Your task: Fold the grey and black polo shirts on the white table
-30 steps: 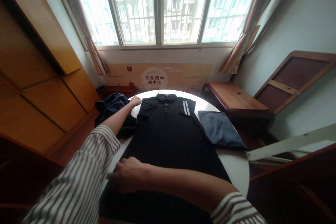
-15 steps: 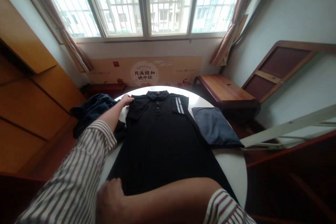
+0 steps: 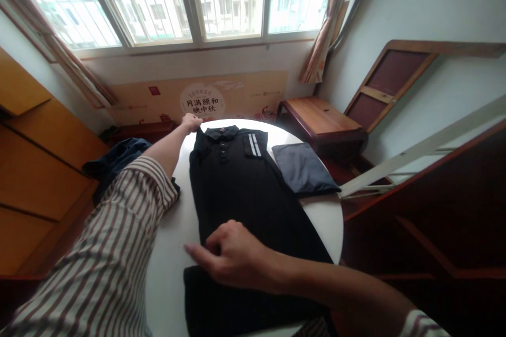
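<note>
A black polo shirt (image 3: 237, 189) lies on the white round table (image 3: 169, 242), collar at the far end and a sleeve with two white stripes at the right. Its left side is folded inward. My left hand (image 3: 192, 121) pinches the shirt's far left shoulder corner, slightly lifted. My right hand (image 3: 233, 255) is over the lower part of the shirt, its thumb stretched left and its fingers loosely curled. I see nothing held in it. Below that hand, the shirt's near end juts out to the left.
A folded dark grey garment (image 3: 302, 168) lies on the table's right side. Dark blue clothing (image 3: 118, 155) is heaped at the left, partly behind my left arm. Beyond the table stand a wooden side table (image 3: 316, 116) and a printed panel (image 3: 158, 97) below the window.
The shirt's left side has been brought inward, baring more table. My right hand has moved right and up from the left edge, and its thumb has come away from the fingers. The view has shifted.
</note>
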`<state>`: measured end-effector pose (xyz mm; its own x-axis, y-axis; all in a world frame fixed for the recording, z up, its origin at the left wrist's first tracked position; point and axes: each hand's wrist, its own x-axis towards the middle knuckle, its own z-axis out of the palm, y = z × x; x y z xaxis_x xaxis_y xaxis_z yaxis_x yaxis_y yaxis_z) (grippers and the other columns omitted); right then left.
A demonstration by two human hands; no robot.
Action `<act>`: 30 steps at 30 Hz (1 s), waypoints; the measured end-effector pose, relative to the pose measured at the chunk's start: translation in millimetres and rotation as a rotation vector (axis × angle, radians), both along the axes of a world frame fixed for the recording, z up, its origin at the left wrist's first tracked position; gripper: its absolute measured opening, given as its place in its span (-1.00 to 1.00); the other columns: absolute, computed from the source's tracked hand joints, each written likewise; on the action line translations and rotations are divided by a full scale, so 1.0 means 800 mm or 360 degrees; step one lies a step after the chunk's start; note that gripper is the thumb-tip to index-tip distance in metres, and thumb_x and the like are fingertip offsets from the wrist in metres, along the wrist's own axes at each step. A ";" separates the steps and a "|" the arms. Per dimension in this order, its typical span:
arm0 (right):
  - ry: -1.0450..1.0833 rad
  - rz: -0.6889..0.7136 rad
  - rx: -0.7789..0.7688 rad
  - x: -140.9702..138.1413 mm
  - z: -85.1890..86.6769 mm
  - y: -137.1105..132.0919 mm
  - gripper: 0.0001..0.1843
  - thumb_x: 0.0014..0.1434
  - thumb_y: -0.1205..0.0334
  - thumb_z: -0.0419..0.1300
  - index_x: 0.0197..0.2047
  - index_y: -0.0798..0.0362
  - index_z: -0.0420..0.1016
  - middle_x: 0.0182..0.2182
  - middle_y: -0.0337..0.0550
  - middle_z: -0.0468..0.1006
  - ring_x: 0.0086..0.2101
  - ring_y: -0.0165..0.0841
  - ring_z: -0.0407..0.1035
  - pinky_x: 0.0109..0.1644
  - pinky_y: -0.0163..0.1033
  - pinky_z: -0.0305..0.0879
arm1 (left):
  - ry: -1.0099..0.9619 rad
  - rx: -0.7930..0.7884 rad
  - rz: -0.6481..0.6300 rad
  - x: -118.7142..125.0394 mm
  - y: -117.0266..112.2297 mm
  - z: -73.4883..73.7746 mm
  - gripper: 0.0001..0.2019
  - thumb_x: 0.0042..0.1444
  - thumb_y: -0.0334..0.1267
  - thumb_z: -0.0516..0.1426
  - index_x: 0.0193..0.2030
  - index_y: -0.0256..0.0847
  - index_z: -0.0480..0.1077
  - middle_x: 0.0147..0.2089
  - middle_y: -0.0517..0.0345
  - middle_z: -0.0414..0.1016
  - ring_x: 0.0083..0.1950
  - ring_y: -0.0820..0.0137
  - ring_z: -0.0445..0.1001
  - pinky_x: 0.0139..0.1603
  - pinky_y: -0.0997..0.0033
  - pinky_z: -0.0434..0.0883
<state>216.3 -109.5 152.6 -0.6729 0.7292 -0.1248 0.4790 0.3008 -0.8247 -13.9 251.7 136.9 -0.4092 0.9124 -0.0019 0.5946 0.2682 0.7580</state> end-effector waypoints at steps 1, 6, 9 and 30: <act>0.0080 -0.0171 -0.0041 0.029 -0.006 -0.002 -0.32 0.26 -0.23 0.00 -0.72 0.04 0.04 -0.74 -0.37 -0.01 -0.67 -0.54 -0.13 -0.58 -0.32 -0.17 | 0.0018 0.0014 -0.0028 0.017 0.007 0.004 -0.85 -0.01 -0.37 0.28 -0.36 -0.34 0.38 -0.42 0.07 0.44 -0.37 0.36 0.47 -0.31 0.40 0.46; 0.0070 -0.0823 -0.0045 0.150 -0.062 -0.039 -0.43 0.17 -0.09 0.12 -0.68 0.01 -0.01 -0.68 -0.37 -0.02 -0.60 -0.51 -0.07 -0.53 -0.33 -0.14 | 0.0084 0.0044 -0.0199 0.120 0.040 0.004 -0.91 0.09 -0.35 0.22 -0.31 -0.35 0.45 -0.32 -0.08 0.52 -0.27 0.23 0.56 -0.22 0.30 0.49; 0.0004 -0.1088 -0.0017 0.190 -0.096 -0.069 -0.49 0.14 -0.05 0.12 -0.65 0.00 -0.01 -0.66 -0.36 0.01 -0.58 -0.49 -0.03 -0.52 -0.33 -0.09 | 0.0153 0.0086 -0.0300 0.184 0.051 -0.007 -0.91 0.07 -0.34 0.25 -0.29 -0.32 0.51 -0.20 -0.14 0.56 -0.07 0.15 0.57 -0.01 0.27 0.46; -0.0166 -0.1504 0.0004 0.242 -0.167 -0.118 -0.37 0.17 -0.21 0.14 0.21 -0.08 0.29 -0.10 0.02 0.63 -0.08 -0.12 0.55 -0.11 -0.15 0.48 | 0.0198 0.0141 -0.0066 0.171 0.010 -0.053 -0.44 -0.02 -0.18 0.35 0.08 -0.37 0.31 0.24 -0.41 0.27 0.37 -0.15 0.13 0.24 0.05 0.25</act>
